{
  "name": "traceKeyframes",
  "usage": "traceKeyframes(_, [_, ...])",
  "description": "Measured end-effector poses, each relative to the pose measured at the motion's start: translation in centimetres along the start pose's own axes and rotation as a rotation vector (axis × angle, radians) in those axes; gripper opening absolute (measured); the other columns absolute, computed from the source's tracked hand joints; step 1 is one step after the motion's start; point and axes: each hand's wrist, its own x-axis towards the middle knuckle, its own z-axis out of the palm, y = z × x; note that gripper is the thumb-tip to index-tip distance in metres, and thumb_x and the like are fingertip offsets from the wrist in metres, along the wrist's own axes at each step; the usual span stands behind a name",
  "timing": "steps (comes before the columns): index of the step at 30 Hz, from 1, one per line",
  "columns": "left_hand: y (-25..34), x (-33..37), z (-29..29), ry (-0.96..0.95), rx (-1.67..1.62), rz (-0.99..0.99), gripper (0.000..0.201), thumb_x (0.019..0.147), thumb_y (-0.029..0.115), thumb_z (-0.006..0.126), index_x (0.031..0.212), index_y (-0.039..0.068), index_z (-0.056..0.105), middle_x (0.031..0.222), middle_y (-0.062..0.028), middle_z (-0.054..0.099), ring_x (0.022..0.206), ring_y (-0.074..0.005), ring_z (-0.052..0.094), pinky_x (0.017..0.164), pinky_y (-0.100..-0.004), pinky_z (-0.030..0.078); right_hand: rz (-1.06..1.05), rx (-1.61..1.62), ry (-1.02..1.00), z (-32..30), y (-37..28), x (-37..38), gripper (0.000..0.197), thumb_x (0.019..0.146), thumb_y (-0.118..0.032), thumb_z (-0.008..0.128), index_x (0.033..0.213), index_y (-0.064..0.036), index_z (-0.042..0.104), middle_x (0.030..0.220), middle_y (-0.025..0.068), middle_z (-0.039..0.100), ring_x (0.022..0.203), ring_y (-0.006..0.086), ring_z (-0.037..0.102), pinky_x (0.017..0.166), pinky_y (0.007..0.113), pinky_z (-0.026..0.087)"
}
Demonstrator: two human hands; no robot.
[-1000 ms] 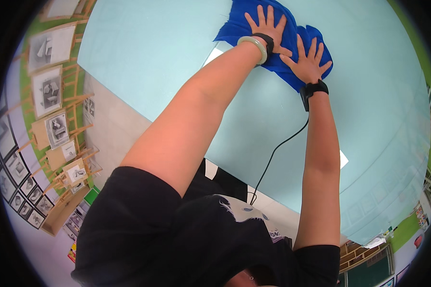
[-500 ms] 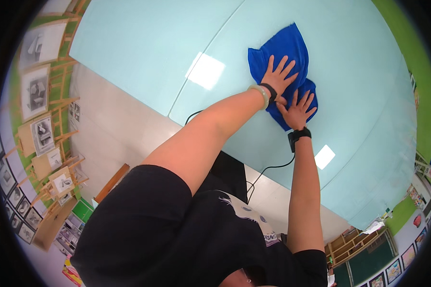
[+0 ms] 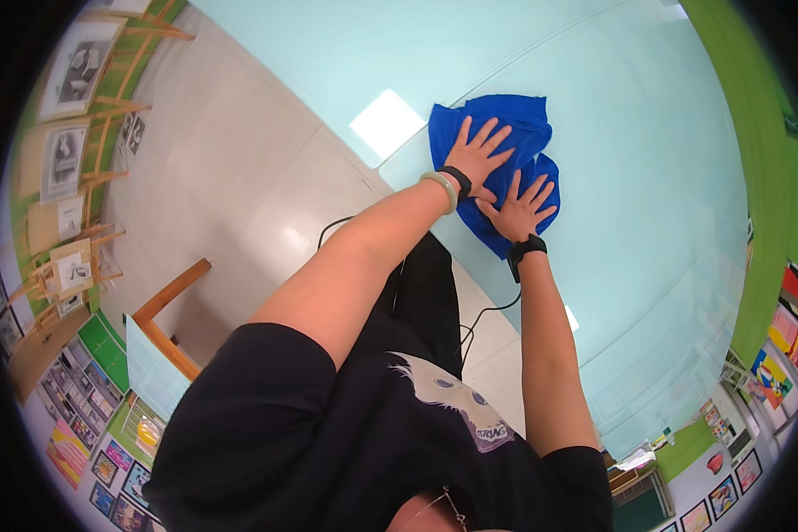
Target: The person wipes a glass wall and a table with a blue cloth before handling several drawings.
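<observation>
Left hand [image 3: 476, 166] and right hand [image 3: 518, 215] lie open, flat on blue cloth [image 3: 525, 117], likely light and limp, best gripped by an edge.

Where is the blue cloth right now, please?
In the head view, the blue cloth lies right of centre in the upper half, on the pale blue table near its edge, beneath the spread left hand and right hand.

Bright; white glare [image 3: 387, 127] on tabletop [image 3: 634, 168]; edges bent, corners black.

The cloth [image 3: 525, 127] looks matt, the tabletop [image 3: 643, 168] glossy.
</observation>
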Motion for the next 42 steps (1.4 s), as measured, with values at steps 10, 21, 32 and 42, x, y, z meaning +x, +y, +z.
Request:
traceKeyframes(10, [5.1, -2.9, 0.8, 0.072, -0.022, -0.16, 0.107, 0.063, 0.058, 0.085, 0.153, 0.016, 0.043, 0.168, -0.0164, 0.01, 0.155, -0.0396, 0.002, 0.117, -0.0683, 0.0, -0.222, 0.027, 0.138, 1.0, 3.4, -3.6, 0.102, 0.085, -0.078, 0.052, 0.162, -0.017, 0.023, 0.165, 0.0308, -0.005, 0.15, 0.051, -0.016, 0.106, 0.079, -0.008])
traceKeyframes(21, [8.0, -3.7, 0.9, -0.272, 0.093, -0.309, 0.128, 0.062, 0.065, 0.083, 0.16, 0.009, 0.024, 0.164, -0.0306, -0.011, 0.149, -0.0559, -0.014, 0.106, -0.0814, -0.002, -0.469, 0.065, 0.189, 2.3, 4.7, -5.1, 0.094, 0.085, -0.068, 0.058, 0.153, -0.0066, 0.041, 0.166, 0.0245, 0.011, 0.156, 0.0373, -0.002, 0.119, 0.062, -0.006])
traceKeyframes(32, [7.9, -3.1, 0.8, -0.315, 0.047, -0.287, 0.126, 0.064, 0.064, 0.082, 0.158, 0.002, 0.026, 0.162, -0.0366, -0.012, 0.146, -0.0603, -0.015, 0.101, -0.0847, -0.001, -0.459, 0.15, 0.236, 1.9, 4.7, -5.5, 0.088, 0.08, -0.059, 0.068, 0.149, -0.0094, 0.048, 0.164, 0.0218, 0.021, 0.155, 0.0352, 0.008, 0.122, 0.059, 0.002])
traceKeyframes(42, [8.2, -2.6, 0.4, -0.421, 0.048, -0.294, 0.123, 0.067, 0.067, 0.078, 0.16, 0.006, 0.024, 0.161, -0.0368, -0.013, 0.146, -0.0608, -0.016, 0.1, -0.0858, -0.001, -0.37, 0.246, 0.186, 1.2, 4.4, -6.5, 0.083, 0.077, -0.046, 0.078, 0.146, -0.01, 0.051, 0.163, 0.0209, 0.024, 0.154, 0.0367, 0.011, 0.12, 0.062, 0.006])
